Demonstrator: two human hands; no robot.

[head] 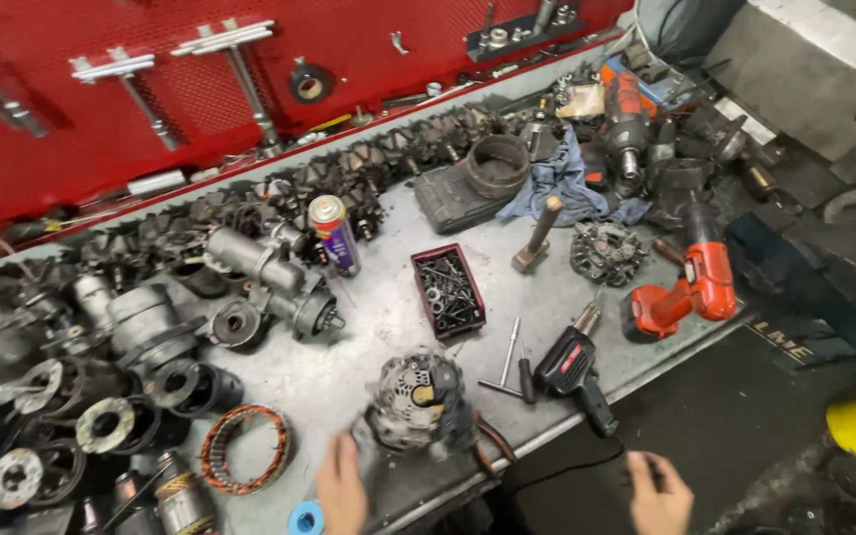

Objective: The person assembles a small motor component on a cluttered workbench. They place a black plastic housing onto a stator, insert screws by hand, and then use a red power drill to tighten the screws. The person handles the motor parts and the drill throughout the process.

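Grey steel bench (369,327), red pegboard (101,119) behind it, and parts are crowding nearly every bit of the top. Left hand (341,490) is lying flat by the front edge, fingers together and pointing up the bench, gripping nothing, just beside the alternator (418,401) and perhaps brushing its base; the blur makes that hard to call. Right hand (659,495) is hanging off the bench over the dark floor, loosely open, and a black cable seems to be running to it, though whether it is pinching that I cannot tell. The alternator is sitting at the near edge, presumably pulled forward within easy reach. Just past it a T-handle wrench (507,362) and a black gun-shaped tool (572,369) are lying close, as if kept handy. A dark red tray (448,290) is keeping the small bolts together. A copper-wound stator ring (245,448) is lying left of the hand, a blue tape roll (305,518) at the lip. Further out, a spray can (335,234) is standing upright, silver top, purple label band. An orange drill (684,289) is resting to the right, a hammer (537,236) beyond the tray.
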